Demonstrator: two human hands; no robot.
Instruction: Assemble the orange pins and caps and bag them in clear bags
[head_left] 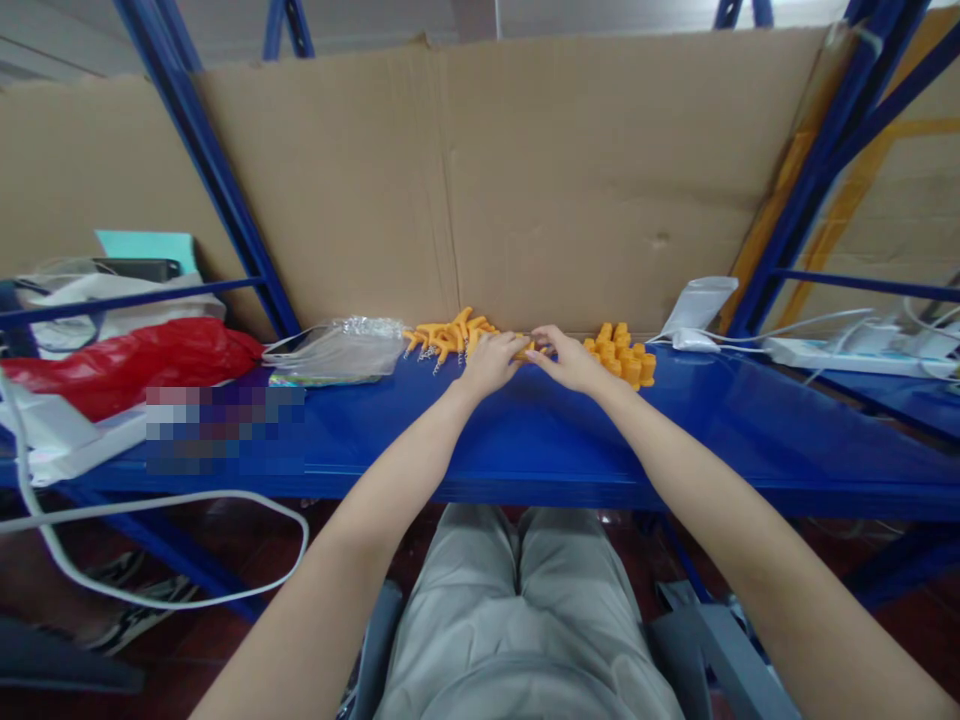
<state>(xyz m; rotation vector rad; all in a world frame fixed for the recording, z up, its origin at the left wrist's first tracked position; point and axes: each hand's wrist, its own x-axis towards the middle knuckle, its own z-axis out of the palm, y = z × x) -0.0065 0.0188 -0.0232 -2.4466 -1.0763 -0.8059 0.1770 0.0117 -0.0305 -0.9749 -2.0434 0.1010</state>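
Note:
Both hands meet over the middle of the blue shelf, at its back half. My left hand (491, 362) is palm down, its fingers closed on a small orange plastic piece (529, 352). From the other side, my right hand (568, 362) pinches the same piece with thumb and fingers; most of it is hidden. Just left of my left hand lies a pile of orange branch-shaped pieces (444, 338) with small metal chains. Close by my right hand, several orange knobby, cup-like pieces (622, 356) stand in a group.
Clear plastic bags (341, 350) lie left of the pile. A red plastic bag (142, 365) and a white cable (165, 600) are farther left. At right are a white packet (697, 310) and a power strip (855, 357). Cardboard (600, 190) stands behind the blue shelf (525, 450).

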